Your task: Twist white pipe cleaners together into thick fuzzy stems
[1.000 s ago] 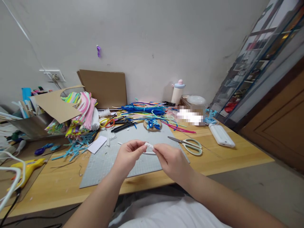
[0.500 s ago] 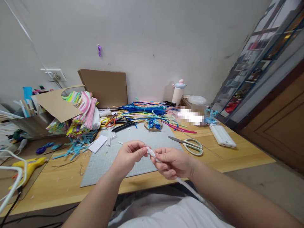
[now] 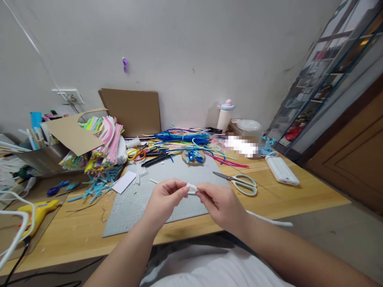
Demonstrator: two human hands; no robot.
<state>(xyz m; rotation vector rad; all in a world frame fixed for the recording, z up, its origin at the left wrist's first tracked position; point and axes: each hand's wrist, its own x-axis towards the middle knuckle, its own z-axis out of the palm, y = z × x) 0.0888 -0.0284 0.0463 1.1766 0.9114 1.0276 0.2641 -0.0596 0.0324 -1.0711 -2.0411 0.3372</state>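
Note:
My left hand (image 3: 166, 199) and my right hand (image 3: 220, 205) meet above the grey cutting mat (image 3: 131, 207), both pinched on a white pipe cleaner (image 3: 191, 187). Its coiled end shows between my fingertips. The long free tail (image 3: 269, 220) sticks out to the right past my right wrist, over the table's front edge. Both hands are closed on it.
Scissors with pale green handles (image 3: 239, 182) lie right of the mat, a white power bank (image 3: 281, 170) further right. A heap of coloured pipe cleaners (image 3: 182, 139), cardboard (image 3: 131, 109) and a bundle (image 3: 103, 145) crowd the back. A yellow glue gun (image 3: 36, 209) lies at the left.
The pipe cleaner's tail swung from hanging down toward my lap to pointing right over the table edge. My right hand turned and rose slightly; the left stayed put.

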